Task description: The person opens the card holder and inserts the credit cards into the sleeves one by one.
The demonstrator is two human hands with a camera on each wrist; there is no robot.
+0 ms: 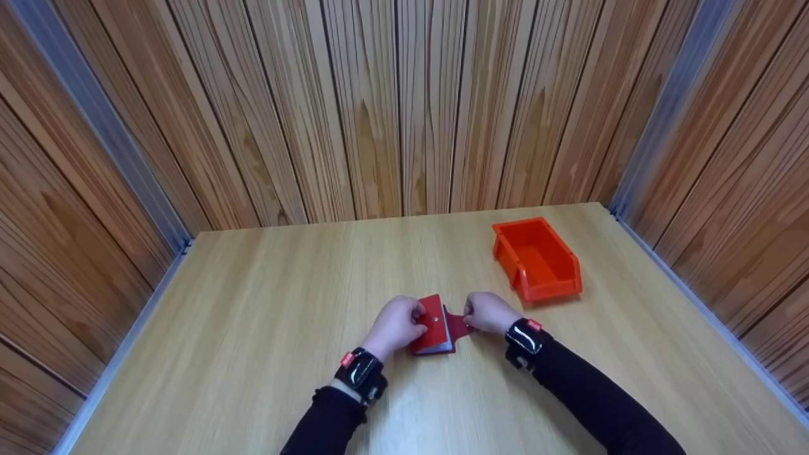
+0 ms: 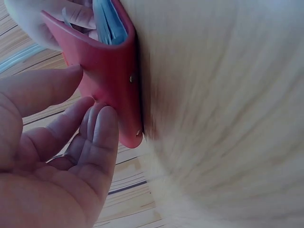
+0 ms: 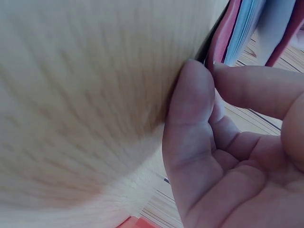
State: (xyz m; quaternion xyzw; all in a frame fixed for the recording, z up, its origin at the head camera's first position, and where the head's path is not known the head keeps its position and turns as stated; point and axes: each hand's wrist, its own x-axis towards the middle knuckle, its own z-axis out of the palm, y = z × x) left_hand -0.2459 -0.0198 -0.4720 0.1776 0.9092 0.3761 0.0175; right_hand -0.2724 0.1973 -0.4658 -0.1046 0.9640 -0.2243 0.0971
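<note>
A small red card holder [image 1: 432,325] lies on the table between the two hands, its cover partly raised over a stack of clear plastic sleeves [image 2: 110,23]. With curled fingers, my left hand [image 1: 397,323] holds the cover at its left side, thumb and fingertips against the red surface. A darker red strap [image 1: 456,323] sticks out from the right side of the card holder. My right hand [image 1: 492,311] pinches the end of this strap between thumb and index finger, low over the tabletop. Metal snap studs [image 2: 133,79] show on the spine side in the left wrist view.
An orange open-fronted plastic bin [image 1: 537,260] stands on the table behind and right of my right hand. Wood-panelled walls [image 1: 379,114] enclose the light wooden table [image 1: 284,303] at the back and both sides. A black wrist camera is strapped to each wrist.
</note>
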